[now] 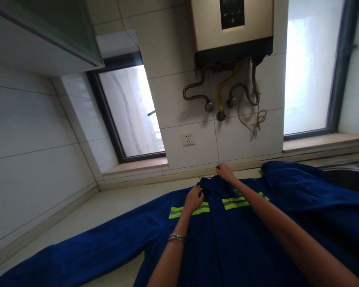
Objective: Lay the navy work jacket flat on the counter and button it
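Note:
A dark blue work jacket (194, 247) with yellow-green and grey reflective strips lies spread, front up, on the pale counter. One sleeve stretches out to the left; the other side bunches toward the sink. My left hand (195, 198), with a bracelet on its wrist, is at the collar above the left strip, its fingers bent and closed on the cloth. Just beyond the collar, close to the wall, my right hand (225, 172) has its fingers curled together. Whatever it may pinch is hidden. My right forearm crosses over the right strip.
A water heater (233, 32) with pipes and a tied cord hangs on the tiled wall above a socket (188, 139). Windows stand on both sides. A cabinet (48, 36) overhangs the upper left. The sink (350, 179) is at the right, partly covered by the jacket.

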A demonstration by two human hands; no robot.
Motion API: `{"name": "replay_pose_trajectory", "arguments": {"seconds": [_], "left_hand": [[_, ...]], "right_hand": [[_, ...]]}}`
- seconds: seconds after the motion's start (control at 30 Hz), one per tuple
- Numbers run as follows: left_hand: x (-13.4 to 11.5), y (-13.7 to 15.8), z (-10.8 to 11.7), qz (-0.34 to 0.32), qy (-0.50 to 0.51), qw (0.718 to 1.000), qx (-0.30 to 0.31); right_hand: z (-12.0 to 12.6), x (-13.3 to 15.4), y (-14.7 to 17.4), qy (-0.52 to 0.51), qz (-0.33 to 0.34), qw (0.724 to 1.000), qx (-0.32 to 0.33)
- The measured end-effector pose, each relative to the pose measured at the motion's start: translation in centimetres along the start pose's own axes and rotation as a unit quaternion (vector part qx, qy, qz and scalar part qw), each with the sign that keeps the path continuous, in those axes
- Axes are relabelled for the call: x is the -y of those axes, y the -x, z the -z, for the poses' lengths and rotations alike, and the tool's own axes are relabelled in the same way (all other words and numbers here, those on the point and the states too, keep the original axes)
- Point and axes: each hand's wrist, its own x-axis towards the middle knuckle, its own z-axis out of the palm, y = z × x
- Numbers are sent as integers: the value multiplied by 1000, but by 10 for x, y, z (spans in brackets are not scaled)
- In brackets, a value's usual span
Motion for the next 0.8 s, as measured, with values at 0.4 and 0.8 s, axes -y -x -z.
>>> {"name": "replay_pose_trajectory", "arguments": {"seconds": [0.4, 0.8], "left_hand": [[-22, 9, -1, 36, -67, 996, 46], [-40, 10, -10, 45, -66, 989, 126]], "right_hand": [[-74, 105, -25, 53, 5, 994, 94], [-78, 77, -59, -5, -34, 991, 131]]}}
